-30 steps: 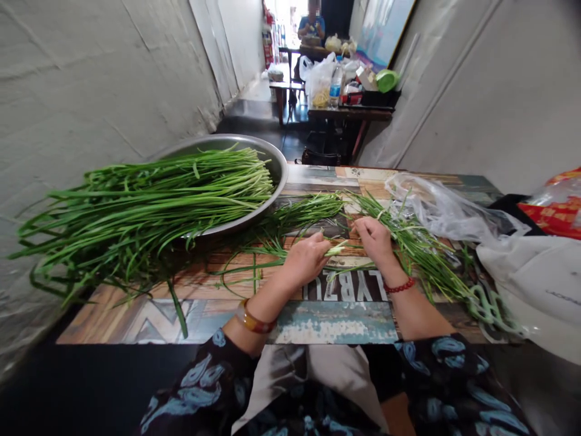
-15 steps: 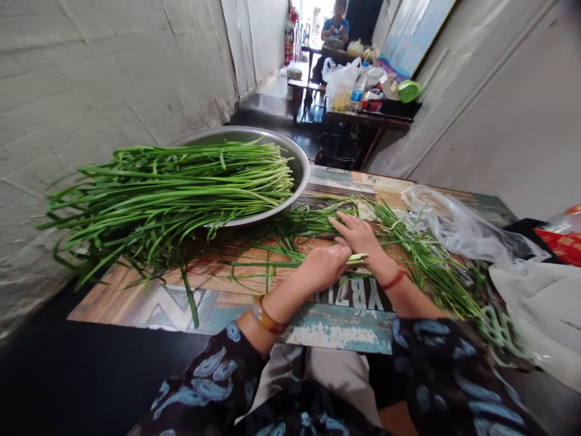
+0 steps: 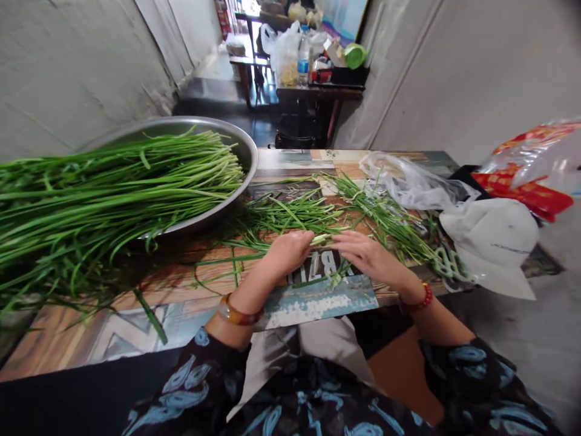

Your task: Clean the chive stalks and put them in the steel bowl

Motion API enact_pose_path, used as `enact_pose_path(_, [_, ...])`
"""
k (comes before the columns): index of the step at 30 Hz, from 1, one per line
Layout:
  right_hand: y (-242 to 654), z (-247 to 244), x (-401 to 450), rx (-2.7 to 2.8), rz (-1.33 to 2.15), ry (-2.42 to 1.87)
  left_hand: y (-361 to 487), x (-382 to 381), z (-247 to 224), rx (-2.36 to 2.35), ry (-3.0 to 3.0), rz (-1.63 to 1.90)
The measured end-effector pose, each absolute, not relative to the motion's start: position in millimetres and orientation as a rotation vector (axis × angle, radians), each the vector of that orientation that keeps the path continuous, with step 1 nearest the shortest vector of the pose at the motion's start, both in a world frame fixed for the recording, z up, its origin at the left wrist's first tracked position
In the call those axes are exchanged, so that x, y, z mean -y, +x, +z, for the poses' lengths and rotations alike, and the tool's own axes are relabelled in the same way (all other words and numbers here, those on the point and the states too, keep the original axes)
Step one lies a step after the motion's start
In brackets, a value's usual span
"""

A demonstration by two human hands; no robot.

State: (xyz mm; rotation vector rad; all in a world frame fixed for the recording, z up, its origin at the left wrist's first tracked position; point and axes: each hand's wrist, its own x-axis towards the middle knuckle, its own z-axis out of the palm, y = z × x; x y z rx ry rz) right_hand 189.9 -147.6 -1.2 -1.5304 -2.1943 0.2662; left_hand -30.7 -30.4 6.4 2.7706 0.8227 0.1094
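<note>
Over the near part of the table, my left hand [image 3: 289, 251] is closed around a few garlic chives, their pale stem ends [image 3: 320, 240] pointing right out of the fist. My right hand [image 3: 365, 254] is at those stem ends, fingers stretched out toward them; whether they touch is hard to see. Below the hands lie loose chive scraps [image 3: 336, 278]. Just beyond them spreads a pile of chives [image 3: 290, 215], with another bunch [image 3: 390, 224] to the right. A large heap of chives [image 3: 181, 169] lies in a metal basin [image 3: 251, 158] at the left, leaves hanging over its rim.
On the right are green-handled scissors [image 3: 449, 266], a clear plastic bag [image 3: 403, 181], a white cap [image 3: 492, 233] and a red-and-clear package [image 3: 531, 169]. Behind, another table [image 3: 318, 92] carries bags, a water bottle [image 3: 303, 57] and a green lid [image 3: 354, 56]. Walls flank both sides.
The view has swung right and down. My right hand has moved from behind my left hand to the right of the stem ends. Loose scraps now show below the hands.
</note>
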Motion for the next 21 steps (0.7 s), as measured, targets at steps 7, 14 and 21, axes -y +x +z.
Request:
enact_pose_path(7, [197.3, 3.2, 117.5, 1.977, 0.056, -1.629, -35.2, 25.8, 4.9, -0.929, 2.694, 0.25])
enact_pose_path(14, [148.9, -7.2, 43.4, 2.433, -0.061, -1.56, -38.1, 31.6, 9.7, -0.774, 2.483, 0.697])
enact_pose_path(21, [118.1, -6.7, -32.3, 2.546, 0.019, -1.473, -37.1, 38.3, 5.4, -0.582, 2.543, 0.828])
